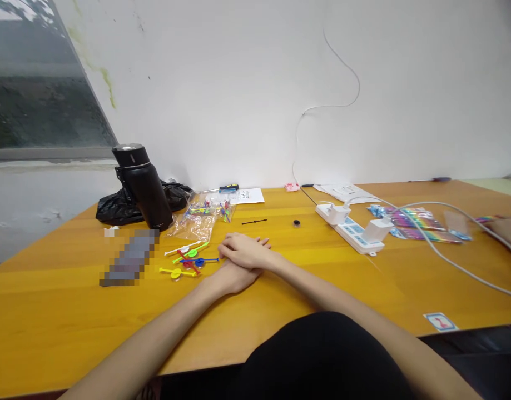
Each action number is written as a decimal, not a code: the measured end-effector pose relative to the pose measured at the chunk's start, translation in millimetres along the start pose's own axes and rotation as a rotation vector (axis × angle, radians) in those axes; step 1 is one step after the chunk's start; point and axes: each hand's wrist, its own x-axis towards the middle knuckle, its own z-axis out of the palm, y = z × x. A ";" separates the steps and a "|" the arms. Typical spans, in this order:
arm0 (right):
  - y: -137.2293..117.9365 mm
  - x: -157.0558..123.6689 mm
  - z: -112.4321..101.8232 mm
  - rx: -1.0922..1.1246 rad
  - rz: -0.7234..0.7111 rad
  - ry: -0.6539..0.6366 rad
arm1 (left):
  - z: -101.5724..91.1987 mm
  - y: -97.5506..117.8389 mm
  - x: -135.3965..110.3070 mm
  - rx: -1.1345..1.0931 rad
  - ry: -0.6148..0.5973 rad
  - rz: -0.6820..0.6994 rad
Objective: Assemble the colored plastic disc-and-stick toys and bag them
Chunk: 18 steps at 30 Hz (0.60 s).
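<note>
My left hand [235, 278] lies palm down on the table, its fingers stretched out and partly hidden beneath my right hand. Across its back rests my right hand [244, 251], fingers loosely extended to the left. Neither one holds an object. Just left of them lie several plastic arrow spinners with round bases: white [184, 249], green [193, 253], red [187, 263], blue [201, 261] and yellow [176, 273]. Beyond my hands are a black plastic arrow [254, 221] and, apart from it, a small black round piece [296, 223].
A black bottle [142, 189] stands near a black plastic bag [113, 206] and a clear bag [197, 222] with more spinners. A power strip [351, 230] with white cables lies right of centre. Colourful packets [417, 222] and another person's hand [507, 229] are farther right.
</note>
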 end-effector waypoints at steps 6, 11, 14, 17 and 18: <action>60.4 -40.2 -50.6 -0.357 0.160 0.309 | -10.6 5.4 -0.8 -0.110 0.073 -0.001; 122.5 -67.9 -70.1 -0.473 0.658 0.400 | -12.3 -1.8 4.2 -0.387 0.215 -0.163; 129.5 -66.9 -67.3 -0.282 0.616 0.374 | -9.2 -12.8 9.5 -0.593 0.252 -0.180; 113.6 -54.0 -56.6 0.049 0.397 0.442 | -5.5 -23.5 15.1 -0.788 0.329 -0.250; 104.9 -49.1 -52.1 0.152 0.314 0.470 | -4.9 -25.8 16.5 -0.852 0.365 -0.297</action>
